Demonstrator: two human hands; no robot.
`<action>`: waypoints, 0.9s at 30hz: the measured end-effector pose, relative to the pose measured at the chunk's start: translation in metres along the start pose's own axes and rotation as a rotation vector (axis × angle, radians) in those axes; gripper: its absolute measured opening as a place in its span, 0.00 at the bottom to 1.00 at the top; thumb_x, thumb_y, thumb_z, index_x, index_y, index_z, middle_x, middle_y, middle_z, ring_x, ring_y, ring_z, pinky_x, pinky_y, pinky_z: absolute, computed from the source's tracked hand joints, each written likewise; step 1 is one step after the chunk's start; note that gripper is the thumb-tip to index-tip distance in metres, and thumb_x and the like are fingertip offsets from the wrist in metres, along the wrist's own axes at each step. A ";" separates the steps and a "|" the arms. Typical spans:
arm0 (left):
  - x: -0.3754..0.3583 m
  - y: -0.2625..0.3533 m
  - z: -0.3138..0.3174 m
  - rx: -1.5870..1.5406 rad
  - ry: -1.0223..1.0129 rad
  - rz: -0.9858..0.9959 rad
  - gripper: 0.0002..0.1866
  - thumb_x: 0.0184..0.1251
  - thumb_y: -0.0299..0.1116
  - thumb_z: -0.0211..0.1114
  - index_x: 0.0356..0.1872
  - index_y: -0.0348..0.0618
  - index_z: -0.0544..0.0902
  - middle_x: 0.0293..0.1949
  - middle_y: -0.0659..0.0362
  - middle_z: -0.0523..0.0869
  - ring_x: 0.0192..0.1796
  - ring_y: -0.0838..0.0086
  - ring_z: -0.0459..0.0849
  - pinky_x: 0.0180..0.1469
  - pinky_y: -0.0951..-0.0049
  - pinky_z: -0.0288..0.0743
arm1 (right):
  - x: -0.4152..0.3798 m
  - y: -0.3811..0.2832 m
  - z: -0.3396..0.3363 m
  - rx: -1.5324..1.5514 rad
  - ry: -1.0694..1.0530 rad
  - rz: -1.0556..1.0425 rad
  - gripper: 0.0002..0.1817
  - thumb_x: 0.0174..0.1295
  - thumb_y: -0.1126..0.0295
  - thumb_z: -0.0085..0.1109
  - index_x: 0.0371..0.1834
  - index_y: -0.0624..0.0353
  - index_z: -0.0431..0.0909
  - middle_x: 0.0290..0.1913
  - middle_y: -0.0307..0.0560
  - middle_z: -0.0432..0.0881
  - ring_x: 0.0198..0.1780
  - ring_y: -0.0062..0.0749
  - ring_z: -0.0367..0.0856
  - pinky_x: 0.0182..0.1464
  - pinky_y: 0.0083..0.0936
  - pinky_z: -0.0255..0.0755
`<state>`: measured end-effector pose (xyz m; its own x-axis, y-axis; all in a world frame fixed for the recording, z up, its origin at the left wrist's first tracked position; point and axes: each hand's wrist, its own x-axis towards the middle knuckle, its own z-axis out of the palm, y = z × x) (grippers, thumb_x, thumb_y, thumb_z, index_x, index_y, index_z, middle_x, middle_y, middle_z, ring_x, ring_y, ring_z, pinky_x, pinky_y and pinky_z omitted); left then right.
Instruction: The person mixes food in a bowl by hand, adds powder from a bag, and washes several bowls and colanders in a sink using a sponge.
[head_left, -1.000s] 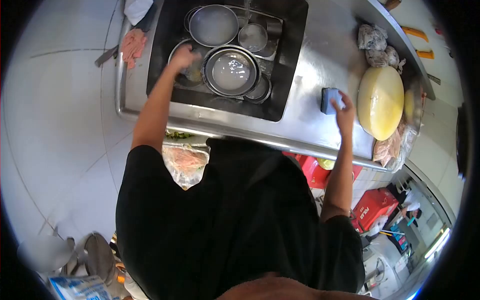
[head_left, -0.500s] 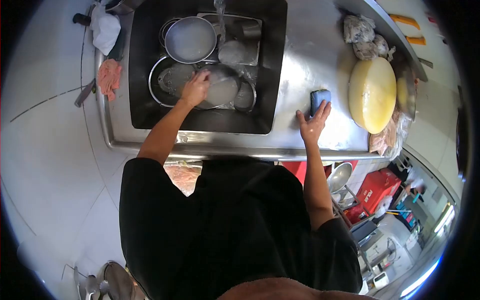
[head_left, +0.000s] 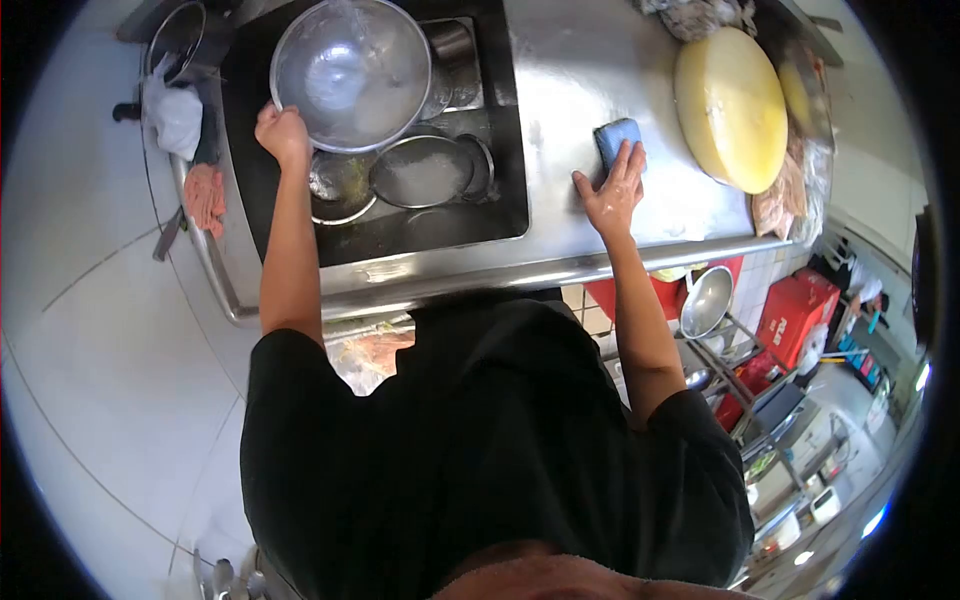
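Observation:
My left hand (head_left: 284,135) is closed on the rim of a large round metal bowl (head_left: 390,115), at the bowl's lower left. The bowl holds water, and a stream from above falls into it. Below it in the sink (head_left: 480,222) lies an oval metal dish (head_left: 425,172) with cloudy water, beside other metal vessels partly hidden by the bowl. On the steel counter, my right hand (head_left: 615,195) rests with fingers stretched and spread, the fingertips touching a blue sponge (head_left: 620,137) that has a dark underside.
A big yellow oval block (head_left: 730,110) stands on the counter's right side, with plastic-wrapped bundles (head_left: 700,15) behind it and bags (head_left: 780,200) nearby. A pink cloth (head_left: 205,198) and a white plastic bag (head_left: 175,120) lie along the left edge. A metal pan (head_left: 706,302) is below the counter.
My left hand has left the vessels low in the sink and now grips the round bowl, which sits higher and under the water stream. My right hand stays at the sponge. The view has shifted.

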<state>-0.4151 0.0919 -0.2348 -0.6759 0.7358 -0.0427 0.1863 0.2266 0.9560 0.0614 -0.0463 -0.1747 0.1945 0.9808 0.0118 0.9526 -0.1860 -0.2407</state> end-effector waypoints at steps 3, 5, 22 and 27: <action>-0.018 -0.035 0.049 -0.290 0.146 -0.304 0.07 0.44 0.15 0.59 0.19 0.39 0.74 0.22 0.63 0.74 0.27 0.74 0.73 0.31 0.70 0.68 | -0.002 0.015 -0.011 0.159 -0.019 -0.063 0.53 0.45 0.51 0.68 0.71 0.61 0.49 0.72 0.64 0.45 0.73 0.55 0.45 0.67 0.49 0.46; -0.014 -0.108 0.066 -0.248 0.171 -0.370 0.07 0.46 0.21 0.65 0.24 0.39 0.74 0.24 0.61 0.75 0.28 0.71 0.74 0.33 0.67 0.70 | -0.014 0.025 -0.027 0.395 0.049 0.046 0.44 0.48 0.59 0.69 0.67 0.60 0.59 0.71 0.67 0.48 0.70 0.57 0.55 0.67 0.44 0.52; -0.070 -0.039 0.079 -0.399 -0.380 -0.857 0.20 0.70 0.32 0.44 0.57 0.26 0.66 0.58 0.42 0.70 0.63 0.46 0.66 0.65 0.50 0.67 | -0.313 0.504 0.084 2.089 0.812 1.592 0.44 0.62 0.37 0.40 0.67 0.67 0.53 0.64 0.63 0.63 0.64 0.54 0.65 0.65 0.54 0.56; -0.104 -0.012 0.071 0.541 -0.732 -0.155 0.22 0.60 0.34 0.63 0.51 0.31 0.74 0.50 0.49 0.79 0.49 0.62 0.79 0.55 0.63 0.74 | -0.303 0.571 0.090 2.493 1.146 1.416 0.27 0.68 0.60 0.40 0.63 0.72 0.61 0.63 0.62 0.65 0.67 0.55 0.58 0.68 0.52 0.54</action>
<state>-0.2967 0.0583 -0.2629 -0.1363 0.8507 -0.5077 0.5635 0.4881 0.6665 0.5254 -0.4446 -0.4033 0.4849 0.2248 -0.8452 -0.6672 0.7199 -0.1913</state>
